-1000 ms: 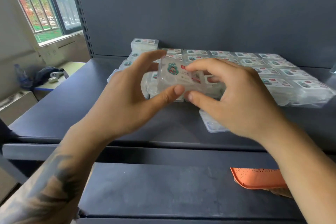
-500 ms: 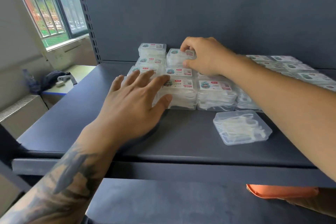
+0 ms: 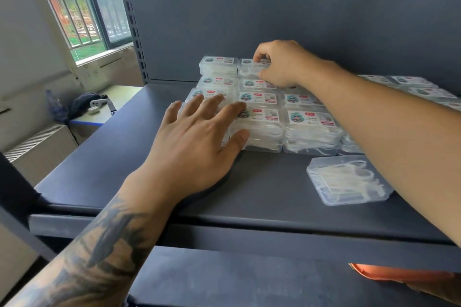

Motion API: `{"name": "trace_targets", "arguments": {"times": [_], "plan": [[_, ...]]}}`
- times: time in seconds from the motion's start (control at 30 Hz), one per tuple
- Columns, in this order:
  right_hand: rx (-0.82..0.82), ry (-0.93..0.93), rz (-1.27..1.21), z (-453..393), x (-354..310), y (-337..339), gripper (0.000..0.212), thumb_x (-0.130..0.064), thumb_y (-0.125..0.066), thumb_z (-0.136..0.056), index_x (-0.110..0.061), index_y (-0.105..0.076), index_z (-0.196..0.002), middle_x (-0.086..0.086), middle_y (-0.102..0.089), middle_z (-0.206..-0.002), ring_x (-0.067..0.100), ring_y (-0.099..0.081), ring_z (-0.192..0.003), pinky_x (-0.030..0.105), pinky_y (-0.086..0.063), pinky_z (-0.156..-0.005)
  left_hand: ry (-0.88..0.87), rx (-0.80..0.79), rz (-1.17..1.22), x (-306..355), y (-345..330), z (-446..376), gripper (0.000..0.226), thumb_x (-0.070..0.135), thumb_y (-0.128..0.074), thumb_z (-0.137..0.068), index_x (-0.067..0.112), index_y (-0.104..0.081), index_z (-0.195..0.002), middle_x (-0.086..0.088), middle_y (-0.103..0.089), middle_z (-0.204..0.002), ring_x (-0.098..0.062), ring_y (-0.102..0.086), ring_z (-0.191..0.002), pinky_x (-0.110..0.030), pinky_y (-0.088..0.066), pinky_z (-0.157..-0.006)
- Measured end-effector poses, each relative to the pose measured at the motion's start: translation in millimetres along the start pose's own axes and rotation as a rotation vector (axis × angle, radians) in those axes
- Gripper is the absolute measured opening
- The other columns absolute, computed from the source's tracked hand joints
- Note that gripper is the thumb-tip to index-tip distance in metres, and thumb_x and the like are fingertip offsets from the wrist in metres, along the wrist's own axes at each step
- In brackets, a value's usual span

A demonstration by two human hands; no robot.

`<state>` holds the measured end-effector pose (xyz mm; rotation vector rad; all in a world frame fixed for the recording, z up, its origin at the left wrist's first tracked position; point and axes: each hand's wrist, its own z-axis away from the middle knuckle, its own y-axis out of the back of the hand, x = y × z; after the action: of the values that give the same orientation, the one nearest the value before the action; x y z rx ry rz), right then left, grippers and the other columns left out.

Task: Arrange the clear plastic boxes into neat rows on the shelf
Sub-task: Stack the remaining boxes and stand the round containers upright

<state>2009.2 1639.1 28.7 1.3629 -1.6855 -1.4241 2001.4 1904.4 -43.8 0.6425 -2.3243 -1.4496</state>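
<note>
Several clear plastic boxes with labelled lids (image 3: 264, 117) stand in stacked rows on the dark shelf (image 3: 124, 157). My right hand (image 3: 282, 65) reaches to the back row and pinches the top box (image 3: 249, 68) of the second stack, next to the back-left stack (image 3: 218, 65). My left hand (image 3: 199, 142) lies with straight, spread fingers over the front-left boxes, thumb against the front stack. One unlabelled clear box (image 3: 346, 182) lies apart near the shelf's front, right of my left hand.
More labelled boxes (image 3: 421, 90) run to the right behind my right forearm. A lower shelf (image 3: 224, 279) sits below with an orange tray (image 3: 399, 276) at its right. A window and a low desk with clutter are at the left.
One second ago both hands held a box in front of the rows. My right hand has carried it to the back row; my left hand let go and spread over the front-left boxes.
</note>
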Motion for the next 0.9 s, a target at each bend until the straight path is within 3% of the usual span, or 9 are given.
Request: {"name": "trace_targets", "arguments": {"times": [0.1, 0.23, 0.37, 0.5, 0.63, 0.77, 0.9], "plan": [[-0.008, -0.002, 0.020, 1, 0, 2, 0.042, -0.021, -0.059, -0.090, -0.043, -0.059, -0.126, 0.006, -0.054, -0.142, 0.030, -0.059, -0.111, 0.039, -0.053, -0.087, 0.000, 0.003, 0.001, 0, 0, 0, 0.061, 0.070, -0.016, -0.098, 0.045, -0.029, -0.152, 0.007, -0.033, -0.163, -0.025, -0.026, -0.153, -0.054, -0.024, -0.119], [0.020, 0.028, 0.012, 11, -3, 5, 0.045, -0.021, -0.057, -0.093, -0.038, -0.057, -0.135, 0.005, -0.053, -0.144, 0.029, -0.056, -0.123, 0.041, -0.050, -0.098, 0.013, 0.020, 0.033, 3, 0, 1, 0.062, 0.072, -0.017, -0.096, 0.047, -0.029, -0.152, 0.005, -0.030, -0.165, -0.026, -0.020, -0.155, -0.054, -0.018, -0.121], [0.143, 0.084, -0.069, 35, -9, 19, 0.034, -0.020, -0.057, -0.096, -0.029, -0.065, -0.128, 0.005, -0.060, -0.134, 0.025, -0.058, -0.115, 0.032, -0.046, -0.096, 0.005, 0.072, 0.052, 11, 7, 2, 0.064, 0.075, -0.020, -0.095, 0.051, -0.027, -0.154, -0.002, -0.018, -0.170, -0.027, -0.005, -0.158, -0.054, -0.009, -0.124], [0.198, 0.154, -0.145, 85, -18, 37, 0.025, -0.021, -0.056, -0.096, -0.025, -0.073, -0.113, 0.000, -0.069, -0.114, 0.013, -0.055, -0.096, 0.023, -0.040, -0.083, -0.078, 0.185, 0.059, 25, 15, 7, 0.059, 0.070, -0.033, -0.097, 0.040, -0.049, -0.145, -0.005, -0.038, -0.161, -0.032, -0.022, -0.155, -0.055, -0.018, -0.121], [0.224, 0.185, -0.220, 151, -11, 50, 0.015, -0.027, -0.061, -0.096, -0.028, -0.075, -0.101, -0.010, -0.071, -0.097, 0.011, -0.064, -0.093, 0.027, -0.053, -0.077, -0.183, 0.222, 0.154, 49, 17, 13, 0.052, 0.067, -0.046, -0.096, 0.037, -0.061, -0.136, 0.000, -0.056, -0.146, -0.028, -0.042, -0.144, -0.051, -0.030, -0.115], [0.303, 0.182, -0.270, 209, 18, 46, 0.013, -0.025, -0.064, -0.096, -0.027, -0.076, -0.099, -0.016, -0.071, -0.095, 0.004, -0.066, -0.093, 0.035, -0.054, -0.086, -0.263, 0.214, 0.208, 76, 18, 20, 0.051, 0.067, -0.053, -0.093, 0.037, -0.065, -0.132, 0.008, -0.063, -0.134, -0.020, -0.055, -0.128, -0.045, -0.038, -0.106], [0.351, 0.170, -0.359, 247, 46, 30, 0.011, -0.021, -0.068, -0.094, -0.024, -0.077, -0.098, -0.017, -0.071, -0.098, 0.004, -0.067, -0.094, 0.036, -0.056, -0.085, -0.284, 0.182, 0.243, 88, 10, 27, 0.050, 0.066, -0.057, -0.090, 0.036, -0.067, -0.128, 0.011, -0.065, -0.130, -0.019, -0.059, -0.120, -0.039, -0.039, -0.101]]}}
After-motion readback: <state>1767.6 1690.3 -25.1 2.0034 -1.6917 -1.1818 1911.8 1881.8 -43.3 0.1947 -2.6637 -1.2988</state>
